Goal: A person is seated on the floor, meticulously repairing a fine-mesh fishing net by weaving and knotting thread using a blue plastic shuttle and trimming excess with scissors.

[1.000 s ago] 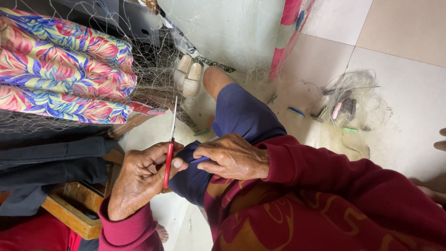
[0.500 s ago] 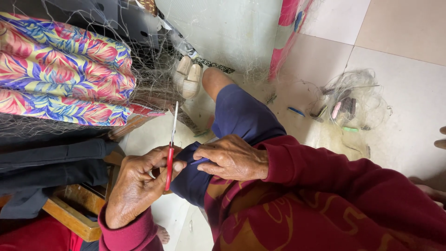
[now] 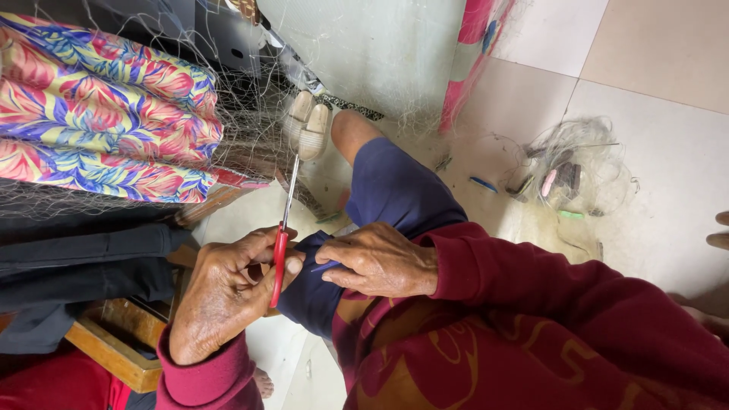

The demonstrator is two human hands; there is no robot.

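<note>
A pale tiled floor (image 3: 653,68) carries a tangled heap of fishing net (image 3: 571,163) with small coloured floats.

Soft, even daylight, faint shadows, no glare; sharp focus throughout.

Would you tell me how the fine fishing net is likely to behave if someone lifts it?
The fishing net probably hangs limp: it drapes loosely over the floral cushions. Its thin mesh looks light and apt to snag.
</note>
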